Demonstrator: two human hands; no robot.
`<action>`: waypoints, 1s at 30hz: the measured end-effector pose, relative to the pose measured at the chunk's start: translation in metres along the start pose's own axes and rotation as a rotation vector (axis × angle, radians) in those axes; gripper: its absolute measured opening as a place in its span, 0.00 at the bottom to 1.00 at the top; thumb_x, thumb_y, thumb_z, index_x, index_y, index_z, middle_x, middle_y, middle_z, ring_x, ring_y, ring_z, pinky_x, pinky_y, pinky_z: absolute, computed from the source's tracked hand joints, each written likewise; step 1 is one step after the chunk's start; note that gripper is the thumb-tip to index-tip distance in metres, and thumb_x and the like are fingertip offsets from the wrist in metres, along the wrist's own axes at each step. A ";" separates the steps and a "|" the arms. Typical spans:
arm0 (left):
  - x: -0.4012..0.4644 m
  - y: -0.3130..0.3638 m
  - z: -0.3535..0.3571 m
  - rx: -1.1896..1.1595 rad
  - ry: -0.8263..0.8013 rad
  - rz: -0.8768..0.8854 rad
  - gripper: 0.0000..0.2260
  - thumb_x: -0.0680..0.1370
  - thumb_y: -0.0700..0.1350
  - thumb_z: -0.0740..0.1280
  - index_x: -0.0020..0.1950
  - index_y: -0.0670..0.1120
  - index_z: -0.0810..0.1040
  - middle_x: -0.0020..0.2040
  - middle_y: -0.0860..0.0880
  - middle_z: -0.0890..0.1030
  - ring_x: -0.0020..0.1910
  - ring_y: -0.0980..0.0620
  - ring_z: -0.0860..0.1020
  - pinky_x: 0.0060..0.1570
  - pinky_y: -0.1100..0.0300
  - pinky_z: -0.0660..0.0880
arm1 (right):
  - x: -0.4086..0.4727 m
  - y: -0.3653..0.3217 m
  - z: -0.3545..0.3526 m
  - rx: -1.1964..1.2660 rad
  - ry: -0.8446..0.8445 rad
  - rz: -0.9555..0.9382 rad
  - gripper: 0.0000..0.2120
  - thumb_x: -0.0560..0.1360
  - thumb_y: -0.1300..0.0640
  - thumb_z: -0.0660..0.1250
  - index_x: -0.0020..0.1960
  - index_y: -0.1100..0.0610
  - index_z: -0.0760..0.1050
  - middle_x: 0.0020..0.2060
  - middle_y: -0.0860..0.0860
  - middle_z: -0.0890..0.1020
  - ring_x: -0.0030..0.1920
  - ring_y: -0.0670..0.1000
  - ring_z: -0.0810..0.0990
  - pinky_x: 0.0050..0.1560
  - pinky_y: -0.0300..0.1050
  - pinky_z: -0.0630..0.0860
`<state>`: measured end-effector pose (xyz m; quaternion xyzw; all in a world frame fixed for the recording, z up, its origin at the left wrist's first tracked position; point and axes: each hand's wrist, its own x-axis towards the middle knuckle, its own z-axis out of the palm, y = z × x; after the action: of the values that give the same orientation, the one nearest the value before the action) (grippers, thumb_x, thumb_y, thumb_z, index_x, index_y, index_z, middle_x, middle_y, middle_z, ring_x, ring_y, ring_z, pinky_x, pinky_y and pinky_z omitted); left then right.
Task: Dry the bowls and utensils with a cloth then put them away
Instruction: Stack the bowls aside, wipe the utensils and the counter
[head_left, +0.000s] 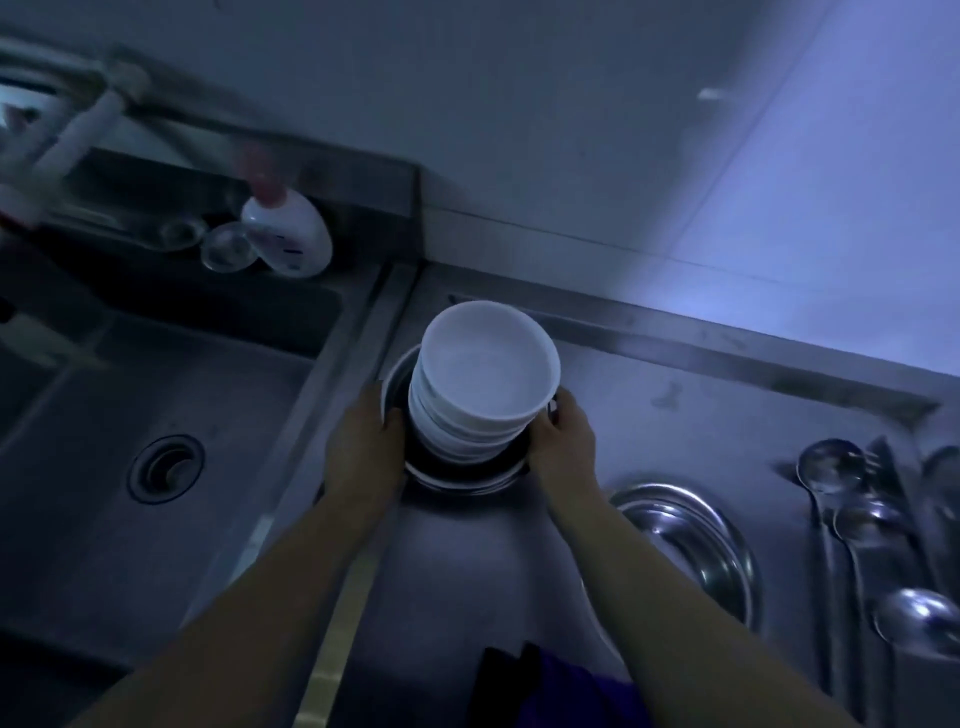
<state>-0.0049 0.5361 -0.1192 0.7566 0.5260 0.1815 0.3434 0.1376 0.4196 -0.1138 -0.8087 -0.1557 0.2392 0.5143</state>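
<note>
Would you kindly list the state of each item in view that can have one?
stack of white bowls: nested upright in the metal pot
metal pot: on the counter, gripped on both sides
left hand: closed on the pot rim
right hand: closed on the pot rim
metal ladles: lying flat
sink: empty, tap off

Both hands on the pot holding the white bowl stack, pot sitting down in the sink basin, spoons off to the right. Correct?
Not quite. In the head view the pot with the white bowl stack stands on the steel counter right of the sink, not in the basin. The rest holds: left hand and right hand grip its sides, spoons lie to the right.
</note>
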 end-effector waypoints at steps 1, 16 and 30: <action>0.004 0.004 0.007 0.006 -0.021 0.014 0.09 0.78 0.41 0.59 0.55 0.44 0.75 0.48 0.44 0.80 0.46 0.44 0.76 0.42 0.57 0.67 | 0.005 0.002 -0.004 -0.004 0.022 0.012 0.06 0.71 0.45 0.60 0.39 0.34 0.73 0.34 0.44 0.78 0.38 0.50 0.80 0.41 0.55 0.80; 0.060 0.020 0.054 -0.076 -0.149 0.126 0.13 0.80 0.43 0.58 0.63 0.44 0.73 0.55 0.43 0.79 0.52 0.44 0.77 0.50 0.53 0.74 | 0.060 0.036 -0.001 0.071 0.184 0.050 0.03 0.72 0.49 0.63 0.43 0.43 0.75 0.37 0.43 0.80 0.40 0.44 0.76 0.44 0.43 0.73; 0.106 0.023 0.059 -0.111 -0.166 0.171 0.08 0.79 0.41 0.58 0.53 0.41 0.75 0.45 0.46 0.79 0.42 0.50 0.76 0.35 0.62 0.66 | 0.104 0.019 0.016 0.055 0.188 0.050 0.07 0.70 0.50 0.60 0.38 0.42 0.75 0.37 0.45 0.81 0.44 0.52 0.80 0.49 0.55 0.77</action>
<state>0.0884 0.6089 -0.1533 0.7911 0.4184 0.1756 0.4102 0.2160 0.4758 -0.1600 -0.8166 -0.0800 0.1794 0.5427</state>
